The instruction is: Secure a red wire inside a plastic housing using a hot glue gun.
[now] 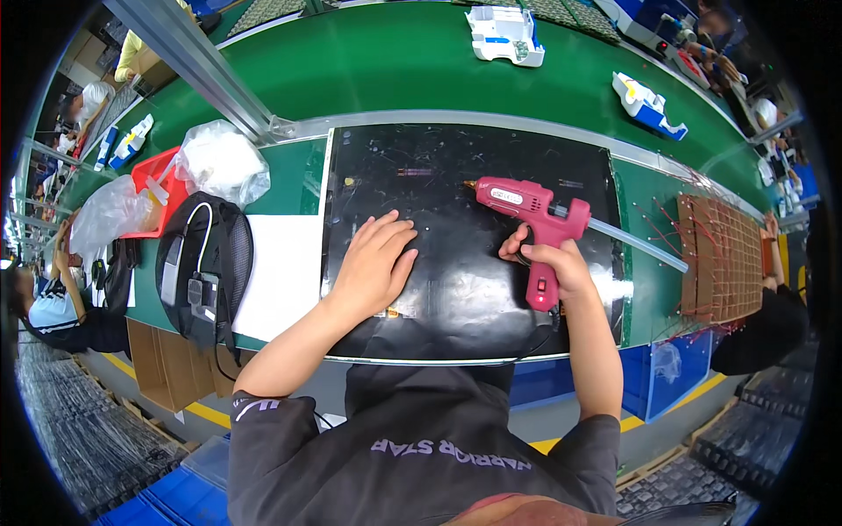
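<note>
My right hand grips the handle of a pink hot-glue gun with a clear glue stick sticking out of its back to the right. Its brass nozzle points left over a black mat on the workbench. My left hand lies flat, palm down, on the mat, fingers spread, holding nothing. Under its heel a small orange part peeks out.
Left of the mat lie a white sheet and a black mesh pouch with a cable. A red bin and plastic bags sit further left. Brown boards with red wires stand at right. White-blue devices ride the green belt.
</note>
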Tool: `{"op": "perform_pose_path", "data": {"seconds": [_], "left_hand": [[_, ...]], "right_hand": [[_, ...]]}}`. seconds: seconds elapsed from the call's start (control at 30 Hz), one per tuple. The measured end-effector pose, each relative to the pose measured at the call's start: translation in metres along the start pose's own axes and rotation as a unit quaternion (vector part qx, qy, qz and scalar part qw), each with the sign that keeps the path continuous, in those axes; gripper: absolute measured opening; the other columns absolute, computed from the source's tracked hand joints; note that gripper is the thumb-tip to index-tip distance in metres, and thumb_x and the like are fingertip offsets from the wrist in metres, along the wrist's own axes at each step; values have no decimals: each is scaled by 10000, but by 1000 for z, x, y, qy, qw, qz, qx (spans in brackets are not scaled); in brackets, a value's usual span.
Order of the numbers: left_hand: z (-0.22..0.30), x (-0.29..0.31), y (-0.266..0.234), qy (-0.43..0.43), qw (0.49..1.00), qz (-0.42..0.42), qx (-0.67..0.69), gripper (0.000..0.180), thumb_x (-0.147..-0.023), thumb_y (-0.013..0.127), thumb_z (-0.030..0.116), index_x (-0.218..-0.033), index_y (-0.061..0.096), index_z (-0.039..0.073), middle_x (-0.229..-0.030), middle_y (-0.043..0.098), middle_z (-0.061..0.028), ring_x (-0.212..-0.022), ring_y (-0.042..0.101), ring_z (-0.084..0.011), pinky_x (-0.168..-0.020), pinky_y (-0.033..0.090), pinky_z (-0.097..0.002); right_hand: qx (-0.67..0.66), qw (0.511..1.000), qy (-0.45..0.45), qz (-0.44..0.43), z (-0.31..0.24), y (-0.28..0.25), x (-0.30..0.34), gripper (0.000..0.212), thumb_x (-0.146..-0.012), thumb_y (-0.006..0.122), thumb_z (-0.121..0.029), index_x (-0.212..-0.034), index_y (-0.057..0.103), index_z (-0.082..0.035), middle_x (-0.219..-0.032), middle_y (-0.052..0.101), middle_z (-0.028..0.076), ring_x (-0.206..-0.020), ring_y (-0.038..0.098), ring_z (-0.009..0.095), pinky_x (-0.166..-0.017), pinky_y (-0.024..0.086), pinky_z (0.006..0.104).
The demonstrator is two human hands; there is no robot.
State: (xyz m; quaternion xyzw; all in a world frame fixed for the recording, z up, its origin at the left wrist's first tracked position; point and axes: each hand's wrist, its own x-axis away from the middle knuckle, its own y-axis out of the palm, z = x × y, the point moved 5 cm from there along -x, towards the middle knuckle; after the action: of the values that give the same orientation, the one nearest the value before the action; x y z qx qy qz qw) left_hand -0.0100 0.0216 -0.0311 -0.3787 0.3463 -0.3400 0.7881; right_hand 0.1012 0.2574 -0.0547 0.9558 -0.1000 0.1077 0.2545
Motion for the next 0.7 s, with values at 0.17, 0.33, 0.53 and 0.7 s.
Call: {"op": "perform_pose_path", "data": {"seconds": [0.17,0.33,0.53,0.7], "left_hand": [[5,-5,-4,2,1000,14,-18,326,-854,622,125,-1153,586,0,-1293,550,-135,-1241,468,-332,-1041,365,-455],[6,-7,-4,22,998,5,-54,355,-847,628,125,-1174,581,-4,-1293,550,-134,-1221,479,-334,-1011,388,-441],[10,-5,-5,22,999,3,-46,330,-868,616,161,-1153,589,-3,-1249,568,-134,-1217,484,-329,-1020,391,-444],[7,-3,-4,29,999,4,-44,307,-867,615,151,-1135,603,1,-1242,575,-135,-1209,497,-334,-1024,397,-440]], "right_hand": [[-4,1000,-4,1,-1,2,0,229,-767,607,-1,-992,563,-11,-902,631,128,-934,628,293,-896,498,417],[-7,1000,-3,1,-1,1,0,227,-765,607,-6,-988,565,-12,-898,629,129,-933,626,293,-900,495,421],[-2,1000,-6,6,-1,1,1,230,-765,608,-7,-991,567,-5,-895,628,131,-934,625,297,-897,493,421],[-7,1000,-7,4,-1,2,1,229,-769,609,-9,-994,567,-4,-897,628,130,-936,624,296,-899,492,418]]}}
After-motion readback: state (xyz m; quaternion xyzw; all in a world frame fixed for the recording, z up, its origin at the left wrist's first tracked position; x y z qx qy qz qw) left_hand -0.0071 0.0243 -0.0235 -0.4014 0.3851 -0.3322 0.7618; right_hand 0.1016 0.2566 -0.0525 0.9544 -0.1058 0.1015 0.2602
